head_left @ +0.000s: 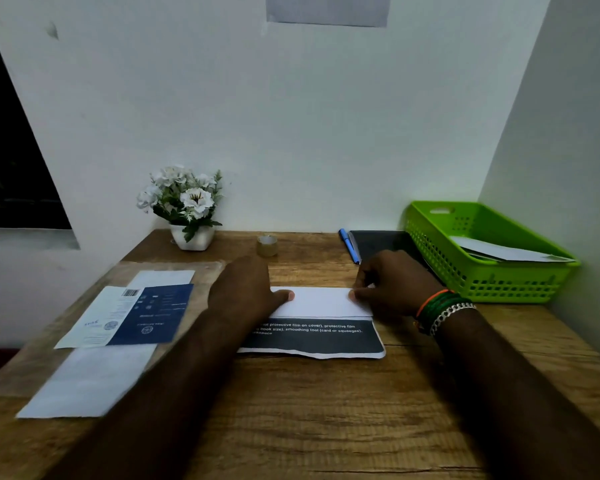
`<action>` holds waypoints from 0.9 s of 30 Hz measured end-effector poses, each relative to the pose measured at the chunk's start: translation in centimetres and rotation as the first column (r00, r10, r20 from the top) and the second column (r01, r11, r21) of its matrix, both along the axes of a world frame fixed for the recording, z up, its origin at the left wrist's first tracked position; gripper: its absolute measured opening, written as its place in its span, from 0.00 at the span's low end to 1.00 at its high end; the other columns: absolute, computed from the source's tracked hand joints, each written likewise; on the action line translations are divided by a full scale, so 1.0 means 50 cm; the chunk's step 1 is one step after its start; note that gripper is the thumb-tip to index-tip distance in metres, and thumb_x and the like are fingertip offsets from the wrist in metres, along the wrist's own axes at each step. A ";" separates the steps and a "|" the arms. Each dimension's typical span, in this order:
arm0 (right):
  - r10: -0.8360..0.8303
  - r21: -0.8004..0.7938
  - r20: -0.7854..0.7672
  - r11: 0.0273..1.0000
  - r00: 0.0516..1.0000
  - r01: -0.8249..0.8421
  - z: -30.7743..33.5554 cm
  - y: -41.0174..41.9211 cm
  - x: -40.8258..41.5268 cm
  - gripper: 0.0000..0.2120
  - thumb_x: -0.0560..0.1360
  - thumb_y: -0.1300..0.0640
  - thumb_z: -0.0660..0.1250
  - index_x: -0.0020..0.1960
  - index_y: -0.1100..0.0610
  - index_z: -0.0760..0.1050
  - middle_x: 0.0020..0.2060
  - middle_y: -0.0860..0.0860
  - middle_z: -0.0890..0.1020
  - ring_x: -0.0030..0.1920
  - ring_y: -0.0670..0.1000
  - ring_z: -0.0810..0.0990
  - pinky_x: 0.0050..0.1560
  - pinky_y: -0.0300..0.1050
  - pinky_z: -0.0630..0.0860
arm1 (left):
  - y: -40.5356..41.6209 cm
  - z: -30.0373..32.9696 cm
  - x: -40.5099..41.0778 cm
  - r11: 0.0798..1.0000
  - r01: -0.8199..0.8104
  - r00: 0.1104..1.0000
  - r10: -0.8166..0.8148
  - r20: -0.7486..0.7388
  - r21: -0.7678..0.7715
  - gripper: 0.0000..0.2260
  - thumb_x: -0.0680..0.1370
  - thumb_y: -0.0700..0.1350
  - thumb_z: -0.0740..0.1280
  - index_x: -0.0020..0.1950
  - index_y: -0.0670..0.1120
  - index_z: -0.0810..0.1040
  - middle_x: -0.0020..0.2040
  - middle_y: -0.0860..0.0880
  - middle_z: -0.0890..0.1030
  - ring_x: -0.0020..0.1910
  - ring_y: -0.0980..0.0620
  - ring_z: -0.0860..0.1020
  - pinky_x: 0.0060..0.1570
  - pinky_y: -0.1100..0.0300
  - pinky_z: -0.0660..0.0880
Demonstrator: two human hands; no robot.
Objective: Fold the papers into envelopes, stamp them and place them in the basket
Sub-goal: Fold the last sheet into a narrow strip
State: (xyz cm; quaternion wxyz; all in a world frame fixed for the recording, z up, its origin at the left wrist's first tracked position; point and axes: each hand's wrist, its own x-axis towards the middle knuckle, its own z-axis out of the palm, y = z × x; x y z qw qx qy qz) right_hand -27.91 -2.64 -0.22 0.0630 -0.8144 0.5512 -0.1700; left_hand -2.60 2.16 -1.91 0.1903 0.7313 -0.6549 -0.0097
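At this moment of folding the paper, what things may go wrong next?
1. The left hand and right hand press only the ends of the folded paper; its near edge already curls, so the crease may come out skewed.
2. The loose papers lie by the left forearm and reach the table edge; a sweep might push them off.
3. The green basket sits close to the right wrist and could be bumped.

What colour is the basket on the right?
Bright green; the basket shows best in the head view.
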 end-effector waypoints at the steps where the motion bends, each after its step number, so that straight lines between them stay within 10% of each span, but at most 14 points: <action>1: -0.003 -0.021 0.013 1.000 1.000 0.003 -0.001 0.001 0.002 0.10 0.66 0.44 0.78 0.39 0.49 0.82 0.37 0.43 0.83 0.42 0.43 0.81 0.47 0.46 0.80 | 0.001 0.000 0.001 1.000 -0.010 1.000 0.010 0.006 -0.004 0.25 0.71 0.67 0.73 0.54 0.48 0.79 0.54 0.49 0.79 0.56 0.49 0.77 0.54 0.53 0.76; 9: 0.049 0.096 -0.023 0.994 0.999 -0.046 -0.008 0.005 0.018 0.20 0.69 0.45 0.78 0.57 0.52 0.81 0.49 0.50 0.83 0.49 0.48 0.79 0.49 0.39 0.72 | 0.007 0.006 0.012 0.999 -0.027 0.994 0.030 -0.107 0.030 0.27 0.62 0.71 0.77 0.47 0.53 0.77 0.47 0.53 0.77 0.49 0.53 0.76 0.51 0.50 0.79; 27: 0.133 -0.071 0.294 0.991 0.946 -0.117 -0.018 0.000 0.038 0.08 0.72 0.52 0.75 0.47 0.48 0.77 0.40 0.43 0.79 0.39 0.40 0.76 0.38 0.32 0.67 | -0.002 -0.017 -0.005 0.990 0.136 0.987 -0.132 -0.094 0.036 0.16 0.74 0.64 0.71 0.60 0.63 0.78 0.67 0.53 0.71 0.67 0.49 0.71 0.63 0.41 0.73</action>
